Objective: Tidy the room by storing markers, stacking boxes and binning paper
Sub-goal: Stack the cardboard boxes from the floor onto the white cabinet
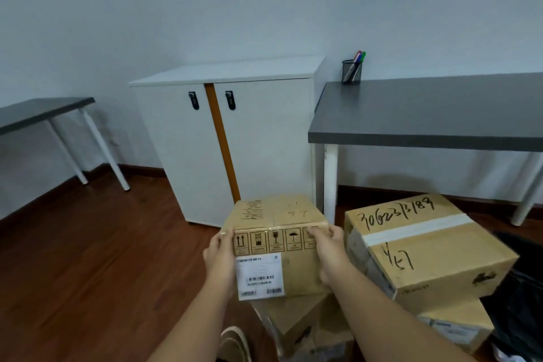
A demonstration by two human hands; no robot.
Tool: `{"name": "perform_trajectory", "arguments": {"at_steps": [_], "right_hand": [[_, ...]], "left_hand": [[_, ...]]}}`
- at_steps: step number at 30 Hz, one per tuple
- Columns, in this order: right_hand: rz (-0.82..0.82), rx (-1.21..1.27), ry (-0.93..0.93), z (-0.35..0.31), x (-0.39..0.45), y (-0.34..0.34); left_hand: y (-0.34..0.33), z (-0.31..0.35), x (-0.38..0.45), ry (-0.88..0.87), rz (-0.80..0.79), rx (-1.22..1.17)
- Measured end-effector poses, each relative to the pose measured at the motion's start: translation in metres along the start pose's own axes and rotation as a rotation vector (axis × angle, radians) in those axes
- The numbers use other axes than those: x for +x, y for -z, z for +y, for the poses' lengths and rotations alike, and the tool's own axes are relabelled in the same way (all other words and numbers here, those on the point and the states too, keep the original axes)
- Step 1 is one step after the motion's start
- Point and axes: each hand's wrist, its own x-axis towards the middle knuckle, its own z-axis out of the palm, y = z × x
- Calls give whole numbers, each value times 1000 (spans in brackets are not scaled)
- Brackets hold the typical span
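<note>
From the head view, you hold a small cardboard box (pixel 276 239) between both hands, low in the middle of the picture and in front of the white cabinet (pixel 223 141). Your left hand (pixel 220 254) grips the box's left side, thumb on the near face by the handling symbols, the other fingers wrapped round the side and mostly hidden. Your right hand (pixel 327 250) grips the right side, fingers curled over the upper right edge of the near face, thumb lower down against it. A white shipping label (pixel 260 276) sits on the box's near face. Below it lies another cardboard box (pixel 302 323); you cannot tell whether the two touch. Just to your right, a larger box (pixel 426 247) with handwritten numbers and a strip of pale tape rests tilted on a lower box (pixel 458 326). On the grey table (pixel 426 114) at the right, a black mesh pen holder (pixel 351 71) stands near the back left corner with markers (pixel 359 57) upright inside. A second grey table (pixel 38 112) stands at the left, over the wooden floor (pixel 88 258).
</note>
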Motion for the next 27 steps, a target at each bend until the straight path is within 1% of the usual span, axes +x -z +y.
{"name": "perform_trajectory", "arguments": {"at_steps": [4, 8, 12, 15, 16, 20, 24, 27], "right_hand": [[-64, 103, 65, -15, -17, -15], [-122, 171, 172, -43, -41, -33], [-155, 172, 295, -76, -67, -46], [-181, 158, 365, -98, -82, -54], [-192, 163, 383, -105, -87, -56], [-239, 137, 509, -133, -96, -65], [-250, 98, 639, -169, -96, -78], [-226, 62, 733, -199, -77, -87]], "left_hand": [[15, 46, -15, -132, 47, 68], [40, 86, -29, -264, 74, 60], [61, 121, -47, -301, 145, 108], [66, 147, -59, -329, 193, 37], [67, 155, -62, -336, 184, -18], [58, 187, -62, -330, 41, -356], [45, 219, -45, -407, -55, -496], [28, 239, -22, -459, -136, -572]]}}
